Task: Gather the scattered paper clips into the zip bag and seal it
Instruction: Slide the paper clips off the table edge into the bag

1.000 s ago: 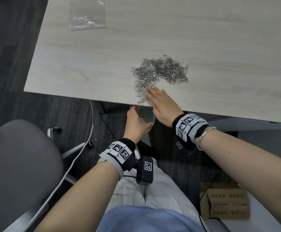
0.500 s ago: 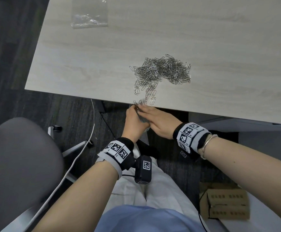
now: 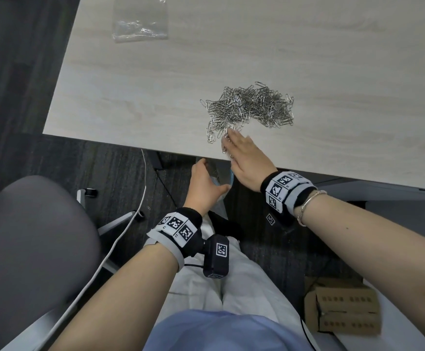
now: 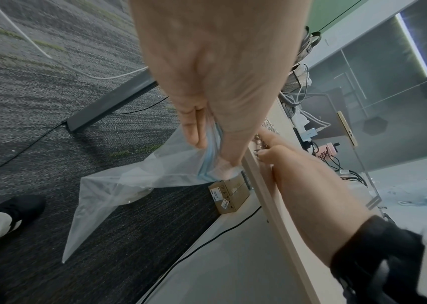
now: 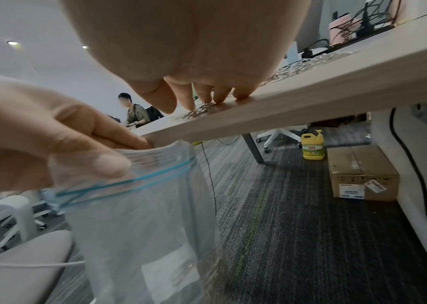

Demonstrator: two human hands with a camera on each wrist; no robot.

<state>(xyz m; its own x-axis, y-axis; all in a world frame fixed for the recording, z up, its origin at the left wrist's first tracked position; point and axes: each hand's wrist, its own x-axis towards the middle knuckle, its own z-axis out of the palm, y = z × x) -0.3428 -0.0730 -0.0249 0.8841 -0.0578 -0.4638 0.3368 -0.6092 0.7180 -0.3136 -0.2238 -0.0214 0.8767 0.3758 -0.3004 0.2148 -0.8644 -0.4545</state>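
Clear zip bag (image 5: pixel 139 216) with few paper clips (image 3: pixel 250 107), pinched by left hand (image 3: pixel 205 184); right hand (image 3: pixel 246 158) flat.

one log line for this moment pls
left hand: pinches zip bag open below table edge | right hand: flat on paper clips, near edge | bag: unsealed

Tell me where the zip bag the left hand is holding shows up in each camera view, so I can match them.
Head: zip bag barely shows, a blue-edged sliver between the hands below the table edge.
Left wrist: centre, hanging from the left hand toward the carpet.
Right wrist: lower left to centre, mouth pinched just under the table edge.
Shared landmark: the table edge.
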